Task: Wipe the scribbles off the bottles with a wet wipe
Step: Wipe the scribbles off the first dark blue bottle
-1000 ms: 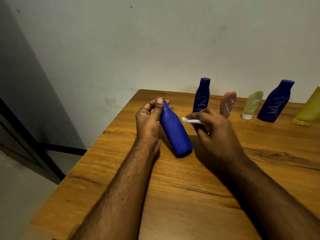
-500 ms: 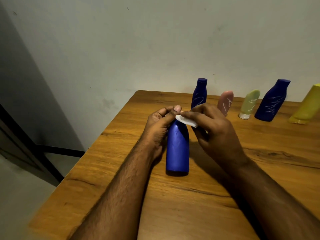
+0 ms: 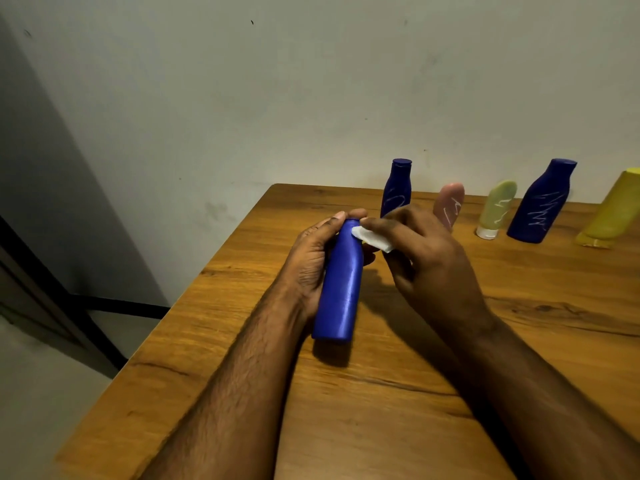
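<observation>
A blue bottle [image 3: 341,285] is held tilted above the wooden table [image 3: 398,393], its neck away from me, gripped near the top by my left hand [image 3: 313,261]. No scribble shows on its visible side. My right hand [image 3: 429,261] pinches a small folded white wet wipe [image 3: 374,239] and presses it against the bottle's neck. At the back stand a dark blue bottle [image 3: 396,188], a pink tube [image 3: 450,206], a pale green tube [image 3: 497,207] and a larger dark blue bottle [image 3: 540,202], all with white scribbles.
A yellow bottle [image 3: 613,213] leans at the far right edge of view. The table's left edge drops to a grey floor, with a dark frame [image 3: 69,292] beside it. A plain wall runs close behind the row of bottles.
The blue bottle has swung from slanting leftward to nearly in line with my view. The wipe has moved from beside the bottle onto its neck. Both hands have come closer together.
</observation>
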